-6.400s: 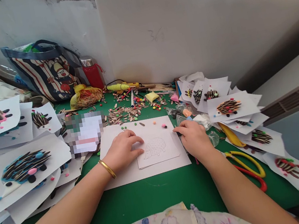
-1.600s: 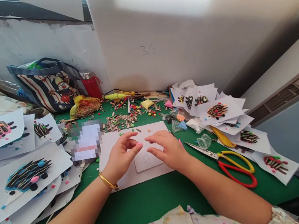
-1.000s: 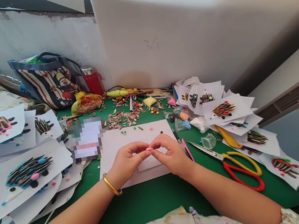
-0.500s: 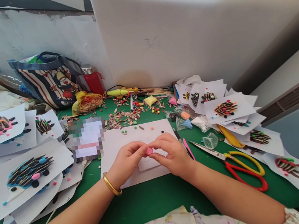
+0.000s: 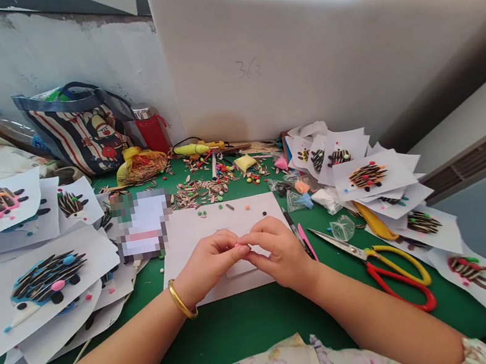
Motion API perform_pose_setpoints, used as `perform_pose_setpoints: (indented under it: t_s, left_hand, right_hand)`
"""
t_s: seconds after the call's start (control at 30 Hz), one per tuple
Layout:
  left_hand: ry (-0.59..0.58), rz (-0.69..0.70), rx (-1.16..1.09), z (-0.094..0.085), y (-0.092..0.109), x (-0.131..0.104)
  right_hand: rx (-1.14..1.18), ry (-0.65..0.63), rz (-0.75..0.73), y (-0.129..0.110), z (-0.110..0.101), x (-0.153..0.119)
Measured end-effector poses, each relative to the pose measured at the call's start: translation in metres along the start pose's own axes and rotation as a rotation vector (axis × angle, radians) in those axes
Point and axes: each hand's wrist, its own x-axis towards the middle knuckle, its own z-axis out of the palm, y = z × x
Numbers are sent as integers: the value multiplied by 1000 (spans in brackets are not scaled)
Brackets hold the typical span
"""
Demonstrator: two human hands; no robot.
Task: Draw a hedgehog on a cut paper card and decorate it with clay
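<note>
Over a white sheet [image 5: 186, 233] on the green table, my left hand [image 5: 210, 264] and my right hand [image 5: 281, 252] meet at the fingertips. Between them they pinch a small piece of pink clay [image 5: 239, 246], mostly covered by the fingers. A smaller white paper [image 5: 238, 269] lies under my hands, partly hidden. Small green clay balls [image 5: 201, 214], an orange ball [image 5: 247, 207] and a black ball [image 5: 264, 213] rest near the sheet's far edge.
Scissors [image 5: 364, 255], pens [image 5: 300, 234] and bagged clay [image 5: 305, 199] lie on the right. Stacked hedgehog pictures [image 5: 79, 239] stand left, with more [image 5: 407, 190] at right. Behind are loose seeds [image 5: 197, 191], a phone [image 5: 143, 224], a red bottle [image 5: 152, 132] and a striped bag [image 5: 74, 133].
The pink clay, plainly visible before, is now mostly covered by my closing fingertips. My hands stay in nearly the same place.
</note>
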Motion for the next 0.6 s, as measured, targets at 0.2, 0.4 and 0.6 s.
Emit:
perform_pose_setpoints:
  t_s: [0.2, 0.4, 0.6]
  left_hand:
    - [-21, 0, -44, 1, 0, 1]
    - [86, 114, 124, 0, 0, 0]
    - [80, 192, 190, 0, -2, 0]
  right_hand:
    - [11, -4, 29, 0, -3, 1]
    - [124, -14, 78, 1, -6, 2]
    - [230, 47, 159, -2, -5, 5]
